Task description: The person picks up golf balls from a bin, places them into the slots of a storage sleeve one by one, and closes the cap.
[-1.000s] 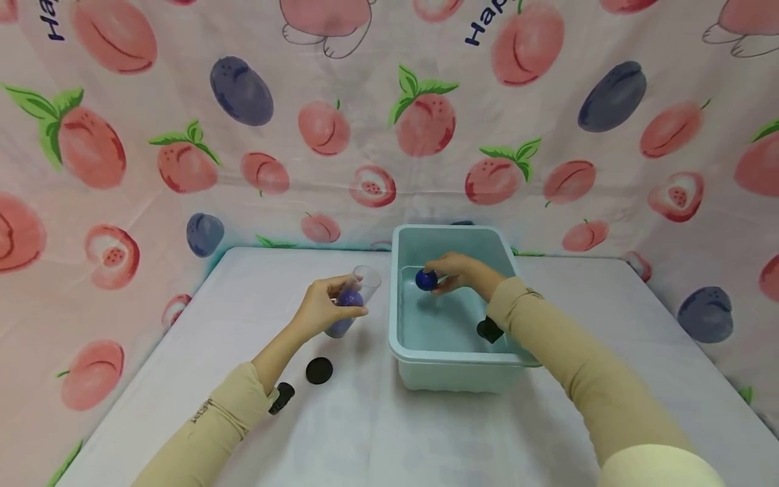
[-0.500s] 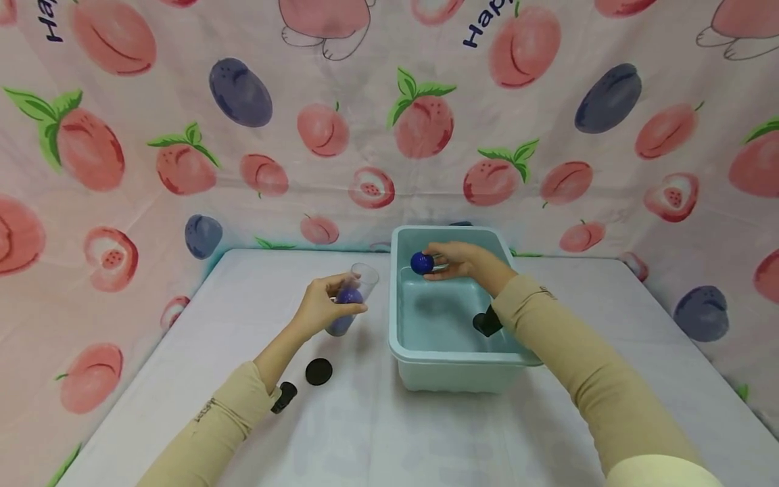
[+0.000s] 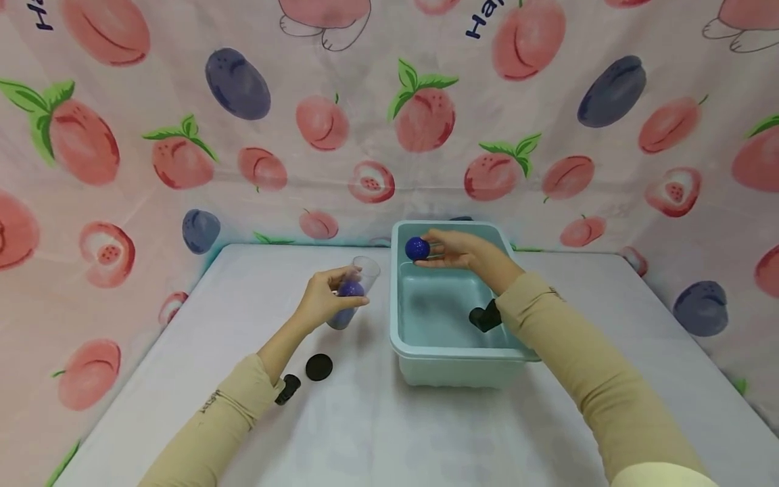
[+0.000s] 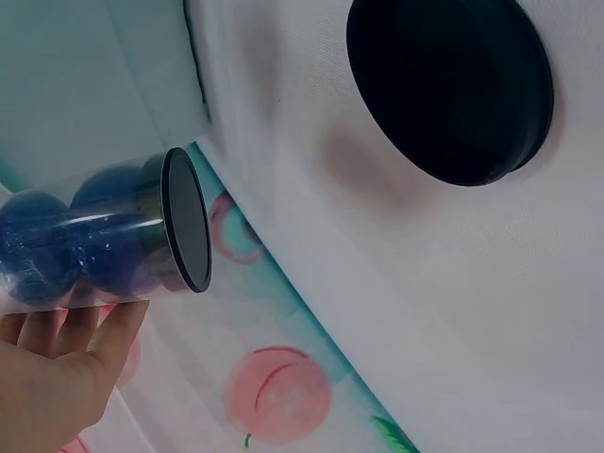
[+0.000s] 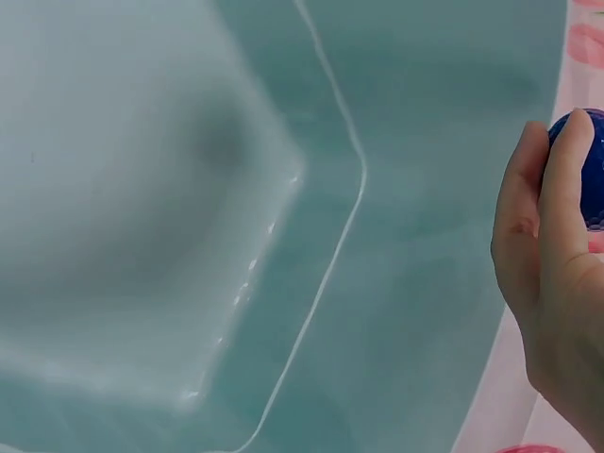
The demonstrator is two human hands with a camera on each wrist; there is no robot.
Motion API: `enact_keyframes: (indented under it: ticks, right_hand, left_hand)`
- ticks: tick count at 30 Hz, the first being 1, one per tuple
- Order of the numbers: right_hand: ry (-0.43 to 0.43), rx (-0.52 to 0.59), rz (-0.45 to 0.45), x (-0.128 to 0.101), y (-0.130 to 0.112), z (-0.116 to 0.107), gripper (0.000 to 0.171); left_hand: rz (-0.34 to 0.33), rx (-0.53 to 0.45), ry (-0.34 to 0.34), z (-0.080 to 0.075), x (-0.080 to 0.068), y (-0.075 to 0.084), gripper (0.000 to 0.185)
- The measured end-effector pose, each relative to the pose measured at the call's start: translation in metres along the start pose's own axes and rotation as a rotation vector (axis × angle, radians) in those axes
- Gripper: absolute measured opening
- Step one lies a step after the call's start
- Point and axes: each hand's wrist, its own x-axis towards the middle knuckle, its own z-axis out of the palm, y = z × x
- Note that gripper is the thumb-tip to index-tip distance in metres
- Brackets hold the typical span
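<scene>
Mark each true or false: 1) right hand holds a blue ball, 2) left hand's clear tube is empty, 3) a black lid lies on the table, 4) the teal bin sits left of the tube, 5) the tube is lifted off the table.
1. The right hand holds a dark blue glittery ball above the teal plastic bin. True.
2. The clear plastic tube in the left hand is empty. False: blue balls show inside it in the left wrist view.
3. A round black lid lies on the white table. True.
4. The bin sits left of the tube. False: it stands to the tube's right.
5. The tube is lifted clear of the table. Cannot be settled: the head view does not show whether its base touches.
</scene>
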Motion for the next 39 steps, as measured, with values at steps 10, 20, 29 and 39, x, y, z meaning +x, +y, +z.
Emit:
enact_keyframes:
  ticks: [10, 20, 29, 39]
  right_hand:
    - [-0.048, 0.094, -0.007, -0.014, -0.003, 0.009, 0.051]
    - [-0.096, 0.129, -0.018, -0.024, -0.004, 0.012, 0.05]
    - [-0.115, 0.092, -0.033, -0.021, 0.0, 0.025, 0.044]
    - [-0.136, -0.029, -0.089, -0.024, 0.001, 0.039, 0.05]
  left_hand:
    - [-0.015, -0.022, -0.001, 0.001, 0.002, 0.002, 0.057]
    - [-0.006, -0.013, -0.005, 0.005, 0.005, 0.007, 0.056]
    - [-0.004, 0.017, -0.016, 0.006, 0.006, 0.009, 0.057]
    - [-0.005, 0.017, -0.04, 0.009, 0.01, 0.012, 0.057]
